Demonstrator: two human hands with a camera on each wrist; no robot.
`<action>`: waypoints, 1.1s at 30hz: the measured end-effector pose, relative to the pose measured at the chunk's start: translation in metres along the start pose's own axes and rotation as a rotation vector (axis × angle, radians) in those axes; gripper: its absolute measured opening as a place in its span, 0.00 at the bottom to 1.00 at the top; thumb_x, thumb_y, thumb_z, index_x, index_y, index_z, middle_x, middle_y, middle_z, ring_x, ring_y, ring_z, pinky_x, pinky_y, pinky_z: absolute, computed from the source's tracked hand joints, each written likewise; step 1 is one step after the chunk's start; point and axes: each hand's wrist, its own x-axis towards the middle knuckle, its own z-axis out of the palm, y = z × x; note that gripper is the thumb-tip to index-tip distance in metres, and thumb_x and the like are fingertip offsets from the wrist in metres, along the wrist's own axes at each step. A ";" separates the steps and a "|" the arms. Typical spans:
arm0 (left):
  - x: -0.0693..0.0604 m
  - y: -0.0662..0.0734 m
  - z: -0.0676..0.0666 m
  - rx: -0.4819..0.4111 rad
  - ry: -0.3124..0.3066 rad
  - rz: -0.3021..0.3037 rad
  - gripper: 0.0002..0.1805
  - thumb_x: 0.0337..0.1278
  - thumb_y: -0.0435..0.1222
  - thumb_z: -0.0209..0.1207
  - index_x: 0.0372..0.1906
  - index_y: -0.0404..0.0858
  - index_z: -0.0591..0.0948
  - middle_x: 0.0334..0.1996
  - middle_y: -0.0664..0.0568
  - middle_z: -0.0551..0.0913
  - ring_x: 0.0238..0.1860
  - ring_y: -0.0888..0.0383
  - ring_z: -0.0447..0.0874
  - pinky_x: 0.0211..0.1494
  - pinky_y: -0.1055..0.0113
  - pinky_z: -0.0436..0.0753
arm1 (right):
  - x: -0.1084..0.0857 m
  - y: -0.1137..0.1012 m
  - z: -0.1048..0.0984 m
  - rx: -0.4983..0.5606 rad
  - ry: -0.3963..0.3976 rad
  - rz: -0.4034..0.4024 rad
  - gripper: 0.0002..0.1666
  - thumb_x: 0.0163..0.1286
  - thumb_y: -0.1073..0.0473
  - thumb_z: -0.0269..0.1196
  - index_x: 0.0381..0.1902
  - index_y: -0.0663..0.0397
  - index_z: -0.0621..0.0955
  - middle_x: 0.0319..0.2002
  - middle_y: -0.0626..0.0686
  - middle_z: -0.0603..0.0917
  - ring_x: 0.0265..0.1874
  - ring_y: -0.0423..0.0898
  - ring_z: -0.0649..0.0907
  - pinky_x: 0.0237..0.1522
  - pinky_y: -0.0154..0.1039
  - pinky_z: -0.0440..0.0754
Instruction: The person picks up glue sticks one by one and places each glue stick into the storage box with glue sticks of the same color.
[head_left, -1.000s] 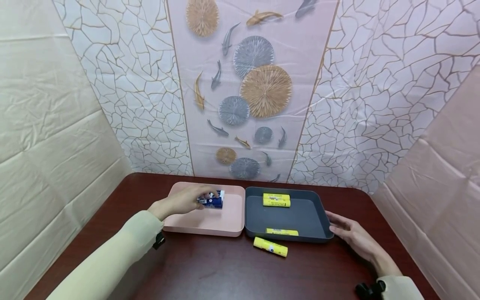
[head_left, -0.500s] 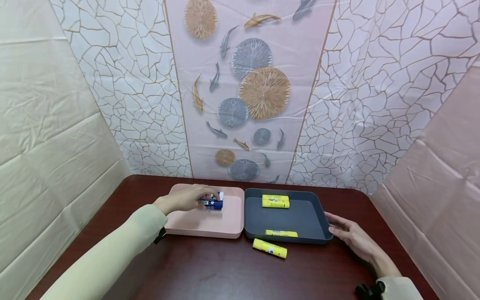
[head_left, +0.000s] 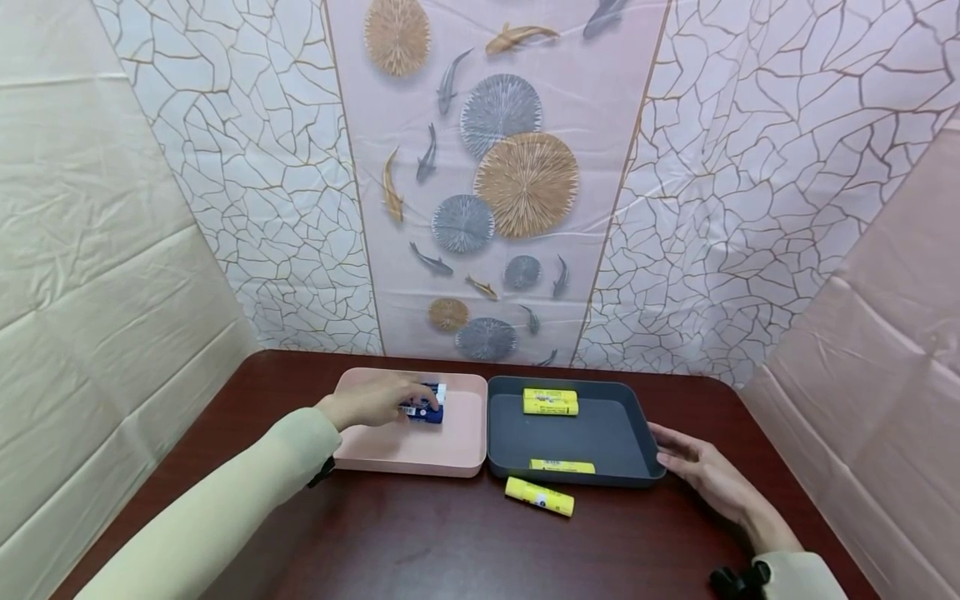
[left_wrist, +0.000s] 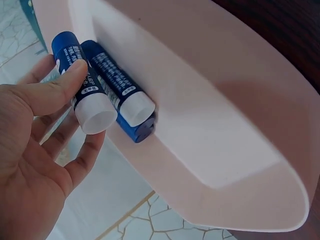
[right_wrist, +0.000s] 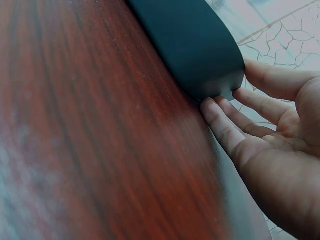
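My left hand (head_left: 377, 402) is over the pink tray (head_left: 408, 467). In the left wrist view its thumb and fingers grip a dark blue glue stick (left_wrist: 96, 109) with a white end. Close behind lie another blue glue stick (left_wrist: 116, 80) with a white end and, partly covered by it, a blue-ended one (left_wrist: 138, 131), both in the tray. At the far right, my right hand (head_left: 708, 471) touches the outer right wall of the dark grey tray (head_left: 603, 437) with fingertips; in the right wrist view its fingers (right_wrist: 260, 107) reach loosely to the tray's corner.
Two yellow glue sticks (head_left: 551, 402) lie side by side at the back of the grey tray, and a third yellow stick (head_left: 562, 466) lies along its near wall. Another yellow stick (head_left: 539, 497) rests on the brown table (head_left: 427, 550) in front. Both trays stand side by side.
My left hand has shifted slightly right and nearer over the pink tray, among the blue glue sticks. The right hand keeps its place at the grey tray; the yellow sticks lie unmoved.
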 end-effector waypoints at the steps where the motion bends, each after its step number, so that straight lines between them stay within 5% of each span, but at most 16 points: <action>1: 0.001 0.000 0.001 0.013 0.002 0.009 0.28 0.56 0.21 0.69 0.56 0.52 0.85 0.61 0.51 0.81 0.61 0.53 0.78 0.66 0.51 0.77 | 0.000 0.000 0.000 0.001 0.001 -0.002 0.41 0.81 0.58 0.58 0.83 0.60 0.54 0.80 0.69 0.54 0.61 0.32 0.79 0.58 0.32 0.79; 16: 0.004 0.001 0.009 0.045 -0.053 -0.028 0.28 0.58 0.19 0.65 0.55 0.53 0.85 0.49 0.53 0.79 0.51 0.56 0.76 0.57 0.57 0.79 | -0.001 -0.002 0.001 0.002 0.006 0.001 0.41 0.81 0.58 0.59 0.83 0.60 0.55 0.80 0.68 0.55 0.61 0.31 0.78 0.58 0.32 0.79; 33: 0.003 0.004 0.013 0.082 -0.002 -0.001 0.26 0.53 0.19 0.66 0.51 0.49 0.83 0.49 0.50 0.79 0.50 0.52 0.76 0.52 0.57 0.80 | 0.000 0.001 0.000 -0.006 0.000 -0.013 0.40 0.81 0.58 0.58 0.83 0.60 0.55 0.80 0.69 0.55 0.62 0.33 0.78 0.58 0.31 0.79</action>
